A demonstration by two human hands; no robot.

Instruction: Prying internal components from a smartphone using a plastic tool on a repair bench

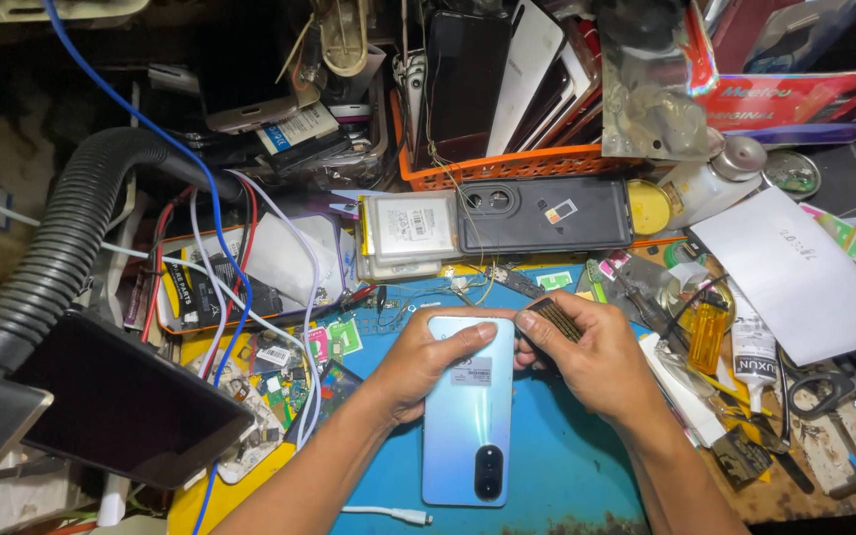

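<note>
A light blue phone (468,426) lies back up on a blue work mat (557,466), camera end toward me. My left hand (428,362) grips its far left corner, thumb across the back. My right hand (591,357) holds a small dark ribbed tool (554,319) at the phone's far right corner. A dark phone back cover (545,214) and a silver battery pack (406,234) lie just beyond the mat.
A black corrugated hose (61,248) and a dark screen (121,401) fill the left. Blue and white cables (240,287) cross loose circuit boards. An orange basket (517,163) of phones stands behind. A glue tube (753,357), scissors (834,388) and white paper (795,272) sit right.
</note>
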